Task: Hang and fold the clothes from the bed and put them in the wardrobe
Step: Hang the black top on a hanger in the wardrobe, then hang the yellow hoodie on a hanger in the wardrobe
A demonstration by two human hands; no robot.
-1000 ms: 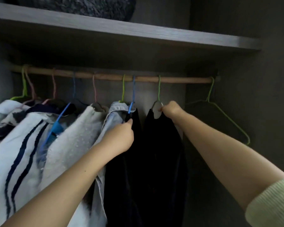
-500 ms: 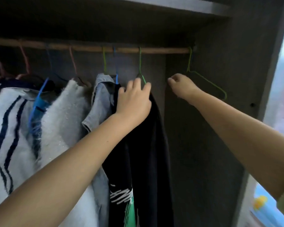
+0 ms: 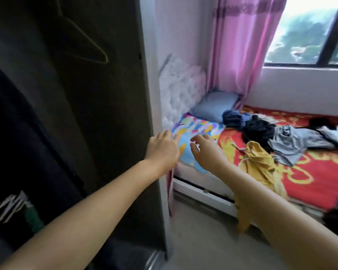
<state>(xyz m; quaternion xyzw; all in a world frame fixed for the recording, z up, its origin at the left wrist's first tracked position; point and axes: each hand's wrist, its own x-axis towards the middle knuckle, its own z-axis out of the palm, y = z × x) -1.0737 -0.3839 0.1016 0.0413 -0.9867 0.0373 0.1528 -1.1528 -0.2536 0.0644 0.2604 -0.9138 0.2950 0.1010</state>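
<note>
1. Clothes (image 3: 277, 139) lie in a loose heap on the bed (image 3: 320, 176), spread over its red and yellow cover, well apart from the wardrobe (image 3: 82, 94) on my left.
2. Nearest me, a yellow garment (image 3: 260, 162) droops over the bed's edge toward the floor; past it lie a grey piece (image 3: 293, 141), a black bundle (image 3: 258, 129) and a dark blue one (image 3: 232, 117).
3. My left hand (image 3: 162, 149) reaches out with fingers straight, a released grip holding nothing, just past the wardrobe's side panel.
4. My right hand (image 3: 205, 149) hovers beside it with fingers loosely curled, also empty, in front of a bright patterned pillow (image 3: 195, 129).
5. Inside the wardrobe I see a bare green hanger (image 3: 86, 41) and a dark hung garment (image 3: 18, 152).
6. I judge these clothes light, soft and floppy; they will sag and trail if lifted from one corner.
7. I would take the yellow garment first, pinching it at the shoulders or the waistband with both hands, so it hangs flat for a hanger or a fold.
8. Its drawstring could snag on the pile.
</note>
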